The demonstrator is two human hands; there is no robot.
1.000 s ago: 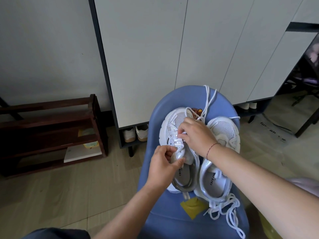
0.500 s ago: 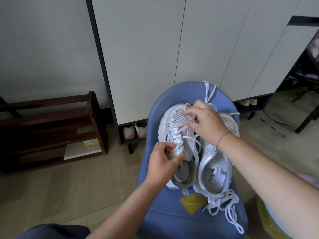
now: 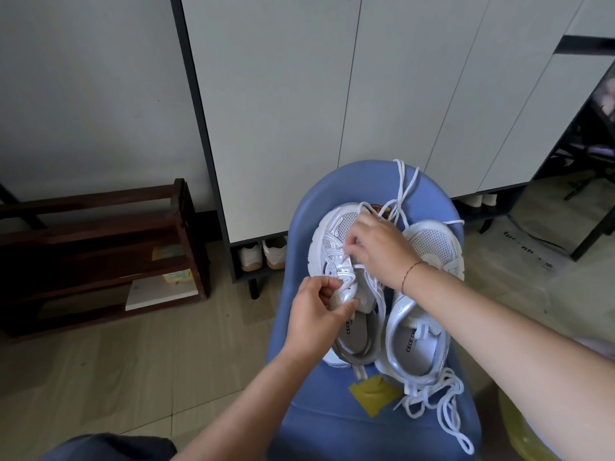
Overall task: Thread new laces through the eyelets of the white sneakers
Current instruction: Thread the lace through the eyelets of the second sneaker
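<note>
Two white sneakers lie side by side, toes away from me, on a blue chair. My left hand pinches the eyelet flap of the left sneaker beside its tongue. My right hand reaches over the same shoe's lacing area and pinches a white lace, whose loose ends trail over the chair's far edge. The right sneaker is partly hidden under my right forearm. A loose white lace lies bunched behind its heel.
A yellow patch sits on the chair seat near me. A white cabinet stands behind the chair, with shoes in its bottom gap. A dark wooden rack is to the left, on the wood floor.
My right hand drew the lace up and away from the left sneaker, then came back down to its eyelets. My left hand kept its hold on the flap.
</note>
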